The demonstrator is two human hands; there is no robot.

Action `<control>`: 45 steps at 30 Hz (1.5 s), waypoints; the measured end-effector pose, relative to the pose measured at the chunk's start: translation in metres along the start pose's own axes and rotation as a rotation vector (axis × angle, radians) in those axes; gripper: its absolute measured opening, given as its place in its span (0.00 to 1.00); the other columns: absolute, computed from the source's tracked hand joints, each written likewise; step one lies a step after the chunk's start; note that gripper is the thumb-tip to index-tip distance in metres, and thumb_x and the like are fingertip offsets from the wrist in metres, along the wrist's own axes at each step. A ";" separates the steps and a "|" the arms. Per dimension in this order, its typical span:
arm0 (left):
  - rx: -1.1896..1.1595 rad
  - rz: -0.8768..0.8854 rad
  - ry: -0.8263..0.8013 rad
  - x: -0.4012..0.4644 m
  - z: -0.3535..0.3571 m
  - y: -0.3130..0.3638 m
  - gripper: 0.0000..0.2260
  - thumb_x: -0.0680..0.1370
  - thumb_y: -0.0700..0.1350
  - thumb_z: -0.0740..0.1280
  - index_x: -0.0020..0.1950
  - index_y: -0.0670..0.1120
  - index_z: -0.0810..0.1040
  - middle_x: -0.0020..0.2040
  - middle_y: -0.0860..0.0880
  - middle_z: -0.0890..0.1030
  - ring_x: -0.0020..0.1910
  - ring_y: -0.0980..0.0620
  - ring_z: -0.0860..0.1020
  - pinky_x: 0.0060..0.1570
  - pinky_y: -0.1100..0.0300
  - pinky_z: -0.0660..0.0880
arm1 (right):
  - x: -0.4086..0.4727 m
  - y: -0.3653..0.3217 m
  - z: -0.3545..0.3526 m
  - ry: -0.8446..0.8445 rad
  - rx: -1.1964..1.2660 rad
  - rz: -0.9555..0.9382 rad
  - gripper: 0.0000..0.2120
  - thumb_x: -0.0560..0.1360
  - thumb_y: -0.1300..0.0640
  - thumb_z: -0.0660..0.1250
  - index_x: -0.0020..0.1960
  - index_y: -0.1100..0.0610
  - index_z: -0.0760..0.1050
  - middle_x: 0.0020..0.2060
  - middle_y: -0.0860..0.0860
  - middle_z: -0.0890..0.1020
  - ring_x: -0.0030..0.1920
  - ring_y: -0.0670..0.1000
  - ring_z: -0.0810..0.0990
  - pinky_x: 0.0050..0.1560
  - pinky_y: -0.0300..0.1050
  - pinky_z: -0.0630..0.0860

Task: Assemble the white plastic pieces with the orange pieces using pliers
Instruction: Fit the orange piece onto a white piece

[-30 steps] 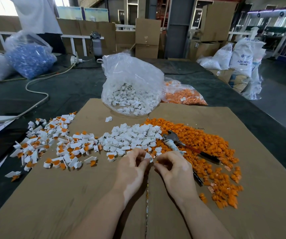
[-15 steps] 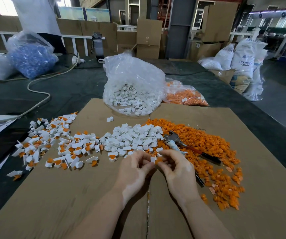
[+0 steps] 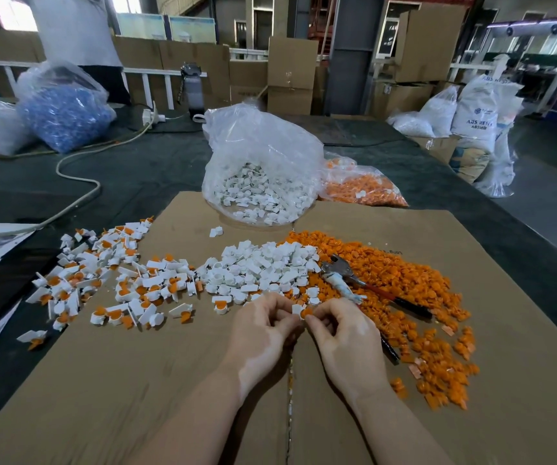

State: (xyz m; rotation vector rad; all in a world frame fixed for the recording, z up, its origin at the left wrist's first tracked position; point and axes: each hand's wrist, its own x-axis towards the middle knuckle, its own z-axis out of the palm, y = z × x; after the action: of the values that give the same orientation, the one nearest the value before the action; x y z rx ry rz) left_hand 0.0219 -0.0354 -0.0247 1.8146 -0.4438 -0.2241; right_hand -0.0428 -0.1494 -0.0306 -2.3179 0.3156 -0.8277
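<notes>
**Inspector:** What has changed at the bench over the last second?

**Operator:** I see the left hand [image 3: 263,330] and right hand [image 3: 341,330] have lifted slightly off the cardboard sheet [image 3: 136,380] and drawn together. A second ago only a white piece showed between them. Now the left fingertips pinch a white piece [image 3: 295,309], and the right fingertips pinch an orange piece [image 3: 306,312] hard against it. Both hands are curled, the other fingers tucked in.

**Inspector:** Meaning for the task?

**Operator:** In my judgement the pair is being fitted by hand; I cannot tell whether it has seated. The pliers [image 3: 354,283] lie untouched, just beyond the right hand, across the orange pile [image 3: 421,297].

**Inspector:** Stock positions?

**Operator:** The loose white pile [image 3: 263,266] lies just ahead of the hands. The assembled pieces [image 3: 109,283] are spread to the left, well apart from the left hand.
</notes>
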 end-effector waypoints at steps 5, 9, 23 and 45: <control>-0.022 -0.003 0.005 0.000 0.000 0.000 0.04 0.73 0.36 0.69 0.41 0.43 0.77 0.31 0.45 0.79 0.27 0.59 0.74 0.29 0.69 0.70 | -0.002 -0.002 0.002 0.033 -0.065 -0.085 0.09 0.68 0.64 0.74 0.35 0.58 0.75 0.31 0.48 0.77 0.31 0.47 0.74 0.30 0.46 0.74; -0.093 -0.017 -0.040 -0.002 0.001 0.001 0.05 0.74 0.34 0.68 0.41 0.42 0.76 0.31 0.43 0.77 0.28 0.56 0.74 0.30 0.67 0.71 | -0.002 -0.002 0.003 0.025 -0.069 -0.130 0.12 0.67 0.66 0.74 0.33 0.58 0.72 0.30 0.48 0.75 0.29 0.47 0.71 0.27 0.44 0.71; -0.213 -0.019 -0.007 0.001 -0.001 0.001 0.07 0.76 0.33 0.63 0.49 0.43 0.78 0.33 0.45 0.75 0.32 0.54 0.75 0.34 0.67 0.73 | 0.000 -0.003 -0.001 -0.029 0.147 -0.112 0.12 0.71 0.61 0.73 0.53 0.54 0.78 0.41 0.44 0.75 0.41 0.44 0.75 0.43 0.37 0.74; -0.198 -0.020 0.007 0.006 0.000 0.001 0.05 0.75 0.36 0.67 0.50 0.42 0.77 0.32 0.45 0.75 0.27 0.59 0.74 0.30 0.71 0.69 | 0.008 0.001 -0.009 0.072 -0.092 -0.100 0.13 0.72 0.57 0.72 0.55 0.58 0.79 0.48 0.51 0.79 0.52 0.51 0.76 0.54 0.46 0.72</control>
State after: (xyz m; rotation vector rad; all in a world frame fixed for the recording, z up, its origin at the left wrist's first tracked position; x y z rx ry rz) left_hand 0.0267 -0.0383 -0.0231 1.6261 -0.3845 -0.2658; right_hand -0.0425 -0.1578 -0.0217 -2.4094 0.2755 -0.9663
